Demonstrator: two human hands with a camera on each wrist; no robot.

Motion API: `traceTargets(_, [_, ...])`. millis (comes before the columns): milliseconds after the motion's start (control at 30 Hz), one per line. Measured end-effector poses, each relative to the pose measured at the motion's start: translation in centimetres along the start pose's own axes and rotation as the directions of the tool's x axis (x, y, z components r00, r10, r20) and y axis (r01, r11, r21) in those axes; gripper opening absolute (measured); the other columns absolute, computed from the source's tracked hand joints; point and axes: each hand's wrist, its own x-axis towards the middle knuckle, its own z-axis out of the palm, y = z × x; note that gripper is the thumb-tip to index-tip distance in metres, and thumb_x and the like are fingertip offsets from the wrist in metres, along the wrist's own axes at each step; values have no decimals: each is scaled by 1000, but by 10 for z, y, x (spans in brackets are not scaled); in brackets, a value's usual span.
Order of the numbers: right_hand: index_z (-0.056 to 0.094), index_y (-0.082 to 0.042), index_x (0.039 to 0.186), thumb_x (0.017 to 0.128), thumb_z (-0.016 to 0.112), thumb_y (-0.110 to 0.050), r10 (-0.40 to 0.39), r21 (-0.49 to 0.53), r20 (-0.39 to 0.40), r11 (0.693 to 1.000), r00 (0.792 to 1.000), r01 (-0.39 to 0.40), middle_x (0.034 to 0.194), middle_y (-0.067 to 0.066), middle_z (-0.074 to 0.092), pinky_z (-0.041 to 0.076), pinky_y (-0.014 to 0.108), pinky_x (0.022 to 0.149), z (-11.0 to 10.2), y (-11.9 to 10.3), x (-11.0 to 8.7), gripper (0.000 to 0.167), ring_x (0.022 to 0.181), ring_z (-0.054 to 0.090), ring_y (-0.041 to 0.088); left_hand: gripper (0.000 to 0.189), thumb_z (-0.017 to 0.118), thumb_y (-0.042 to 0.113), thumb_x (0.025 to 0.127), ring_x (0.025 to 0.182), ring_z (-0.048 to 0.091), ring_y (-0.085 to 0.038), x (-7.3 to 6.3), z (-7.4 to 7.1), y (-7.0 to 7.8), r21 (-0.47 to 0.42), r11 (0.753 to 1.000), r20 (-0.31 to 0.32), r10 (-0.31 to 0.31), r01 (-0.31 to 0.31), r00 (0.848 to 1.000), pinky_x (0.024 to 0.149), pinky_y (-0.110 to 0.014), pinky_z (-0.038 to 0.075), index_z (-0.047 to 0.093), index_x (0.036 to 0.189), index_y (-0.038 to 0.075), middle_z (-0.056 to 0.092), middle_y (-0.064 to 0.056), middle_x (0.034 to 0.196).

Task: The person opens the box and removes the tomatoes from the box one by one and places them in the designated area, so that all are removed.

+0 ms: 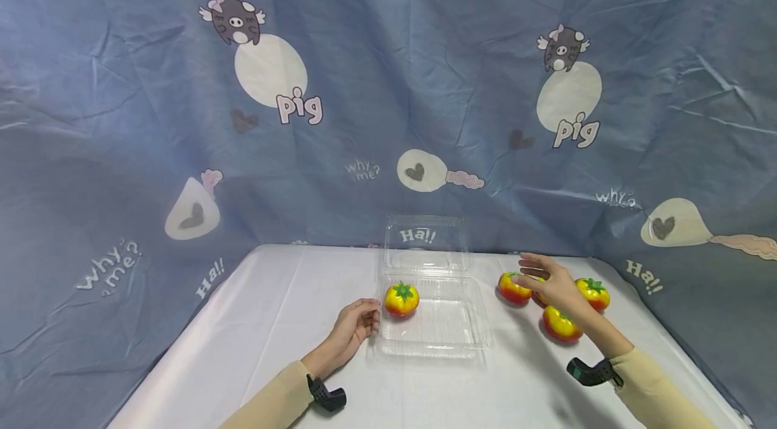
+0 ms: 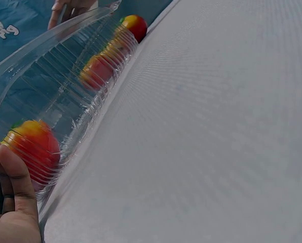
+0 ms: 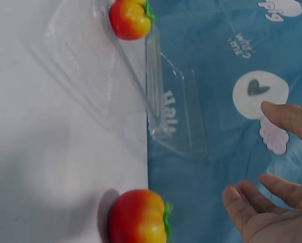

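Observation:
A clear plastic clamshell box (image 1: 434,348) stands on the white table, its lid (image 1: 425,240) raised at the back. One red-and-yellow toy tomato (image 1: 401,299) with a green top sits in the box's left part. My left hand (image 1: 353,331) rests by the left wall of the box; its fingers (image 2: 18,174) lie along the plastic beside that tomato. To the right of the box, my right hand (image 1: 555,287) hovers over a group of similar tomatoes, such as the left one (image 1: 512,289), with its fingers spread and holding nothing. It partly hides one tomato behind it.
In the group, another tomato (image 1: 561,324) lies nearer me and one (image 1: 593,294) farther right. A blue printed cloth (image 1: 364,78) hangs behind the table. White table surface (image 1: 291,307) extends left of the box.

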Motion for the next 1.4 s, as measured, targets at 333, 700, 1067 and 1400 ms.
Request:
traceTargets(333, [40,-4,142,85,72,-39,-10,72,41,997,999,7,139,24,50,49,44,96,23,-15,7,75,125,52,40,9,54,15,93,66,51,-11,0,0,-2,1,1000,22,-5,5,1000,59,-22,44,52,97,6,56,0,78])
traceTargets(700, [43,-6,141,83,73,-39,-15,99,46,995,999,11,139,21,51,50,44,95,41,-38,16,73,126,52,38,8,54,13,93,66,51,-12,0,0,-1,-2,1000,3,4,-4,1000,59,-22,44,53,96,6,56,0,77])
traceTargets(1067, [45,-7,140,82,75,-35,-31,210,101,978,994,9,141,20,49,46,47,101,66,-59,29,72,130,48,36,6,54,13,93,65,51,-11,3,-2,-2,-16,1000,-5,2,-2,1000,58,-23,44,53,95,7,56,0,76])
traceTargets(1400, [49,-6,137,82,75,-37,-64,198,128,979,990,38,137,18,54,48,45,98,87,-69,36,68,126,53,35,9,55,13,93,66,50,-12,2,0,0,-12,1000,-3,-7,7,1000,59,-23,43,51,96,5,56,-1,77])
